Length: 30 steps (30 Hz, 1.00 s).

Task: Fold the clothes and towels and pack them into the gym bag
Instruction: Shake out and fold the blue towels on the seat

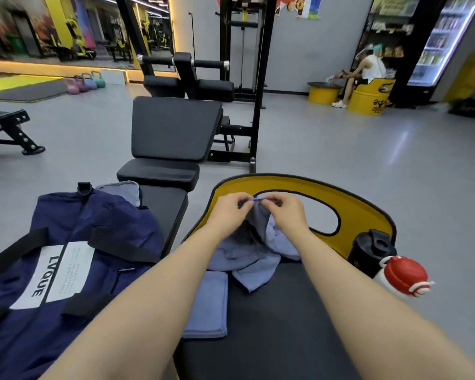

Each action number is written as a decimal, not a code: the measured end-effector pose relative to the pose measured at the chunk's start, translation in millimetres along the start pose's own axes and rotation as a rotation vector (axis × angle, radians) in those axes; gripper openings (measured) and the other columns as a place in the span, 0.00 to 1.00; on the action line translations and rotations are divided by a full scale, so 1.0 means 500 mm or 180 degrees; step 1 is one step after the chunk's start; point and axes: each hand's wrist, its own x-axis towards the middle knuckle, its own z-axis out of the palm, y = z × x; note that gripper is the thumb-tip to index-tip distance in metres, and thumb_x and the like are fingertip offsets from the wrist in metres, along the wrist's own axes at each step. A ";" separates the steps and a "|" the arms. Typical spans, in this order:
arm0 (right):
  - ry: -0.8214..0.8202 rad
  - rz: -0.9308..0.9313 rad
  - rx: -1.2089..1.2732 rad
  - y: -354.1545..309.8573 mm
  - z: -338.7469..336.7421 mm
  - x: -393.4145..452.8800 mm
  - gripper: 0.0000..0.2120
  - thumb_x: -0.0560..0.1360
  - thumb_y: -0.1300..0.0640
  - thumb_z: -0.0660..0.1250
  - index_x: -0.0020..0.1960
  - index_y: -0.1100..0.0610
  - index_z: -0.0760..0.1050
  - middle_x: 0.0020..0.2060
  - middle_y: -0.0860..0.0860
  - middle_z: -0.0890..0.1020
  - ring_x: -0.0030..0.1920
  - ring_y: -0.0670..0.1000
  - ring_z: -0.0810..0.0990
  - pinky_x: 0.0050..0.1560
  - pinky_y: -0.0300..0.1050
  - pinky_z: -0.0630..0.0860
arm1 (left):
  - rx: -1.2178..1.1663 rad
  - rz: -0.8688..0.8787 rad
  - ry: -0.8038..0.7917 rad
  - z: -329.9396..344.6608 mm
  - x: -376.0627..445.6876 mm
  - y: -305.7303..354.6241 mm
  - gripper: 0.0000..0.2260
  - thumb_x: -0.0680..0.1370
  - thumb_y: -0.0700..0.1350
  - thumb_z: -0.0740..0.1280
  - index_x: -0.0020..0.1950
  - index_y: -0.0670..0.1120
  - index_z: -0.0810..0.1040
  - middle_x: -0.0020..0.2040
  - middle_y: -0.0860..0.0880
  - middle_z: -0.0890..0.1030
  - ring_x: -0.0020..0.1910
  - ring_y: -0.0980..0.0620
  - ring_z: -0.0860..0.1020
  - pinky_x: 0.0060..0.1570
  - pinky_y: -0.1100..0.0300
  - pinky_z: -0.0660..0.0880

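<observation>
Both hands, left (229, 212) & right (285, 212), are pinching the towel (254, 250) edge w/ each grip, lifting it over the worktop (272, 325) to find corners; gym bag (66, 270) is waiting nearby, left.

Gym bag (66, 270) lying left of seat pad (272, 325). On pad: folded towel (207, 305) at left edge, loose towel (255, 256) behind it, two bottles (390, 267) at right. Backrest (354, 212) behind pad.
</observation>
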 end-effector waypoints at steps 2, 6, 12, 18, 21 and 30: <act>0.0122 -0.0101 0.0152 -0.051 -0.041 0.011 0.04 0.75 0.61 0.68 0.47 0.57 0.82 0.41 0.50 0.81 0.45 0.48 0.79 0.46 0.38 0.72 | -0.0133 0.0104 0.0118 -0.035 0.006 0.062 0.08 0.79 0.41 0.64 0.54 0.42 0.81 0.48 0.48 0.82 0.48 0.51 0.78 0.49 0.63 0.70; 0.0376 -0.0302 0.0389 -0.160 -0.119 0.015 0.03 0.75 0.60 0.69 0.44 0.54 0.79 0.39 0.50 0.81 0.46 0.50 0.79 0.49 0.46 0.75 | -0.0193 0.0302 0.0306 -0.108 0.011 0.190 0.10 0.79 0.42 0.63 0.57 0.41 0.80 0.53 0.46 0.82 0.53 0.48 0.79 0.48 0.65 0.69; 0.0640 -0.0715 0.0615 -0.323 -0.247 -0.006 0.02 0.76 0.59 0.68 0.45 0.54 0.79 0.38 0.48 0.81 0.46 0.50 0.80 0.53 0.51 0.79 | -0.0302 0.0546 0.0466 -0.213 -0.001 0.367 0.11 0.80 0.44 0.63 0.59 0.43 0.79 0.53 0.46 0.81 0.49 0.54 0.75 0.47 0.63 0.70; 0.0883 -0.1121 0.0580 -0.475 -0.361 -0.046 0.03 0.75 0.59 0.69 0.43 0.53 0.79 0.37 0.48 0.81 0.45 0.54 0.81 0.51 0.57 0.79 | -0.0247 0.0931 0.0633 -0.311 -0.033 0.524 0.09 0.79 0.44 0.64 0.56 0.44 0.80 0.47 0.50 0.79 0.47 0.54 0.76 0.47 0.62 0.71; 0.0923 -0.1235 0.0581 -0.537 -0.410 -0.072 0.02 0.75 0.59 0.69 0.44 0.54 0.79 0.39 0.51 0.82 0.47 0.55 0.81 0.51 0.58 0.80 | -0.0207 0.1073 0.0649 -0.348 -0.055 0.587 0.09 0.79 0.45 0.64 0.56 0.44 0.80 0.47 0.49 0.79 0.48 0.53 0.76 0.46 0.61 0.72; 0.0838 -0.1627 0.0982 -0.639 -0.494 -0.187 0.05 0.76 0.55 0.68 0.49 0.56 0.80 0.41 0.48 0.80 0.45 0.45 0.77 0.40 0.35 0.74 | -0.0031 0.1516 0.0801 -0.412 -0.162 0.729 0.10 0.80 0.45 0.63 0.55 0.42 0.81 0.47 0.47 0.80 0.48 0.53 0.76 0.48 0.61 0.72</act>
